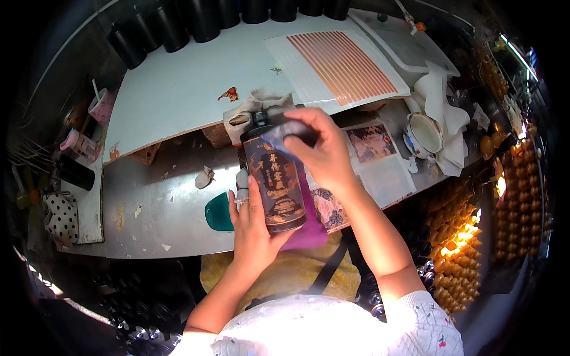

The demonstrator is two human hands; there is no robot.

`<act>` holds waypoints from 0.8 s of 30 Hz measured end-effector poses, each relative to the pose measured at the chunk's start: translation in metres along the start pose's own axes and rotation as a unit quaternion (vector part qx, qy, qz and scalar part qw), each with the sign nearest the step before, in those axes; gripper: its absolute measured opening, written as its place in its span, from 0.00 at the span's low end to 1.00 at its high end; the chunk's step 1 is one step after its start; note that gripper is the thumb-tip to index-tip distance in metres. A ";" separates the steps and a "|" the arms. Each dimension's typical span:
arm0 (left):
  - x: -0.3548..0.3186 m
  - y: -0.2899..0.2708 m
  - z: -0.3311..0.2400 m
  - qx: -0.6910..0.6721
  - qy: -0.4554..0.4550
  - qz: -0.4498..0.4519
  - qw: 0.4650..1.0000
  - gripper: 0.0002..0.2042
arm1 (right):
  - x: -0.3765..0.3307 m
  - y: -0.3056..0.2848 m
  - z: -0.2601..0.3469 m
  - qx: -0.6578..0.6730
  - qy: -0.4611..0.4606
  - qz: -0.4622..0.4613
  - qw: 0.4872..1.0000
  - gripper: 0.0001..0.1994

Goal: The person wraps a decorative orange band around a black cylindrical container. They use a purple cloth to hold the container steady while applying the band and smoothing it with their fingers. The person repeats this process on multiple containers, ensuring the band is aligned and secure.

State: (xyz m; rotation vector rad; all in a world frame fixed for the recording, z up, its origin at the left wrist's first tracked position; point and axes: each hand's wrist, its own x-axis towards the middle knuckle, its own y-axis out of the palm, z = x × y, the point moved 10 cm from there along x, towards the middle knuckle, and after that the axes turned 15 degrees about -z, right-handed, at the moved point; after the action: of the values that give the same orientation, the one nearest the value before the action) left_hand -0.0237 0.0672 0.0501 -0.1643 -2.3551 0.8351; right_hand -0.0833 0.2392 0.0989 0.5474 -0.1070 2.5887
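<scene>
In the middle, my left hand (pixel 254 236) is wrapped round the lower left side of a black bottle (pixel 279 187) with a copper-and-gold printed design. Pale wrapping covers one or more of its fingertips. The bottle tilts slightly, its narrow neck pointing away from me. At its shoulder, my right hand (pixel 323 148) pinches a dark, shiny, blurred piece (pixel 284 134) against the surface; its kind is unclear. A purple cloth (pixel 309 234) hangs behind the bottle's base. Beside my left hand lies a teal scraper-like piece (pixel 219 213), and a crumpled grey scrap (pixel 204 177) sits farther left.
A raised white board (pixel 172 101) spans the metal table (pixel 160 219). Several black bottles (pixel 199 21) line its far edge. Striped copper decal sheets (pixel 341 65) lie at the far right, near a white enamel bowl (pixel 423 135) and crumpled paper. Cups stand at left; gold beaded strands fill the right.
</scene>
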 end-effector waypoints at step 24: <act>-0.006 -0.007 0.013 -0.054 -0.072 -0.053 0.995 0.58 | 0.029 -0.077 -0.113 0.200 0.332 -0.326 0.862 0.23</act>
State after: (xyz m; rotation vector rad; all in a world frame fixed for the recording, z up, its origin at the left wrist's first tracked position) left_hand -0.0260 0.0527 0.0434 -0.0229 -2.5213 0.6901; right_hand -0.1104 0.3393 0.0049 -0.1946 0.7321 1.9707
